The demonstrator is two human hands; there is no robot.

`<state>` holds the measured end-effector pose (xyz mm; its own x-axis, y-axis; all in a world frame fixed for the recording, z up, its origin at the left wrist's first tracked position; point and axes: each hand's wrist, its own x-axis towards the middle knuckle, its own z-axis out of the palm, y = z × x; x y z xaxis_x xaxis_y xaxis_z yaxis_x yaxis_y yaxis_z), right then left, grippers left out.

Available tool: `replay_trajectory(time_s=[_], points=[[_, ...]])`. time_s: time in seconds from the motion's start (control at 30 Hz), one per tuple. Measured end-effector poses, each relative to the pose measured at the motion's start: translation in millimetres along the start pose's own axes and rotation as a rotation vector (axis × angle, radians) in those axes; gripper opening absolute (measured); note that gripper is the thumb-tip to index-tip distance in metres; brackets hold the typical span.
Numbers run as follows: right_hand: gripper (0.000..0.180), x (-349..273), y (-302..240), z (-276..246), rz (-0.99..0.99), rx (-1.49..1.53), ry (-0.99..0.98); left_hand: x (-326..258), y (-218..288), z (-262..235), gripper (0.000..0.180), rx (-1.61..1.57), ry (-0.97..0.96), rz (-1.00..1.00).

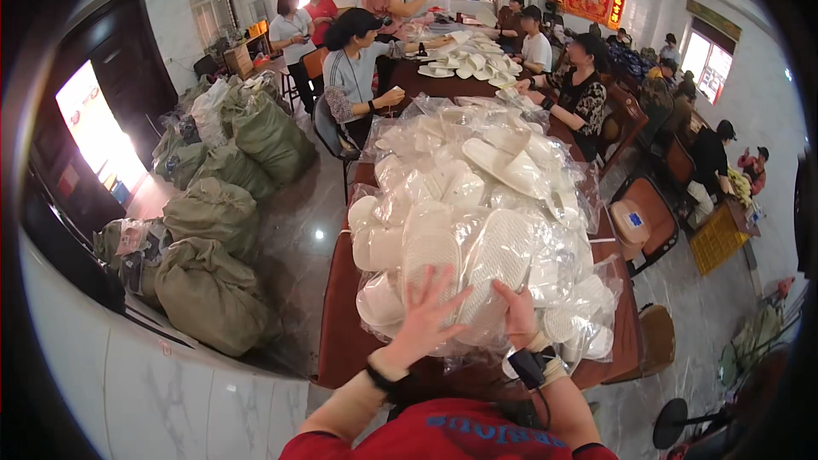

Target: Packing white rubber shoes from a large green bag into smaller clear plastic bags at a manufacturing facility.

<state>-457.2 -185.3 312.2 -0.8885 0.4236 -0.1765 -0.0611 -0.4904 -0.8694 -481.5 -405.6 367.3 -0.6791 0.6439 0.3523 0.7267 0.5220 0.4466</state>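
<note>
A large heap of white slippers in clear plastic bags covers the near part of the long table. My left hand is open, fingers spread, over the near end of a bagged slipper lying sole up. Just right of it lies another bagged slipper, tilted, its textured sole showing. My right hand closes on the near right edge of that slipper, thumb on top; its other fingers are partly hidden. Dark bands circle both my wrists.
The dark red tablecloth shows along the table's edges. Full green sacks stand on the floor to the left. Several people sit or stand along the table, around a further pile of loose white slippers. Brown chairs are at the right.
</note>
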Motion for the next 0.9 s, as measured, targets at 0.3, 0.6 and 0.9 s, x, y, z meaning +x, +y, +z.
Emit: replay_trajectory(time_s=[0.3,0.6,0.9], points=[[0.032,-136.7,-99.9,-141.7,-0.119,-0.405,0.103,-45.8,-46.7,86.0,0.087,0.105,-0.072,-0.090],[0.038,-537.5,171.7,-439.7,0.846,-1.545,0.411,-55.3,-18.2,70.0,0.058,0.102,0.020,0.073],[0.042,-748.4,279.3,-418.4,0.982,-0.098,0.468,-81.7,-27.5,92.4,0.036,0.146,0.056,-0.039]])
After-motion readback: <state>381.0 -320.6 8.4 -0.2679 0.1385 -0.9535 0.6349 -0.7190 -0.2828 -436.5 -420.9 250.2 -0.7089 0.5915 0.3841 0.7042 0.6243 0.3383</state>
